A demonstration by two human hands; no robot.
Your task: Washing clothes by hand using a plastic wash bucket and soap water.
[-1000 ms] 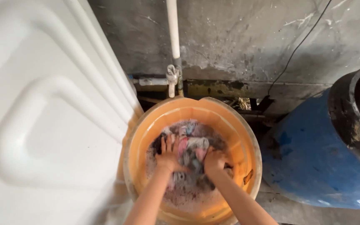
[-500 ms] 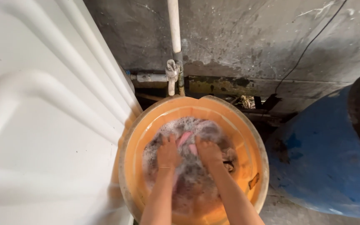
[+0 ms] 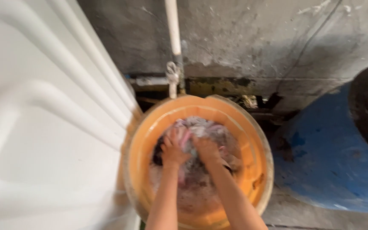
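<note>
Hands are both down inside the orange tub (image 3: 252,170), which I take as the landmark for all places. The left hand (image 3: 173,150) lies on the wet cloth (image 3: 201,127) near the middle of the tub, a little toward its left wall, with the fingers spread and curled down onto the fabric, so its grip is pressing on the cloth; whether it really closes around a fold I cannot tell, because the picture is blurred. The right hand (image 3: 206,149) is just beside it, toward the right, bent into a loose fist on top of the same cloth, and its grip seems to bunch the fabric under the knuckles. The cloth is grey with pink and white parts and sits in soapy water (image 3: 192,196), heaped toward the far side of the tub. Left of the tub and touching its rim stands a large white tank (image 3: 43,127). Behind the tub a white pipe (image 3: 173,38) comes down the grey wall (image 3: 252,38) to a tap (image 3: 173,76). Right of the tub lies a blue drum (image 3: 333,157).
</note>
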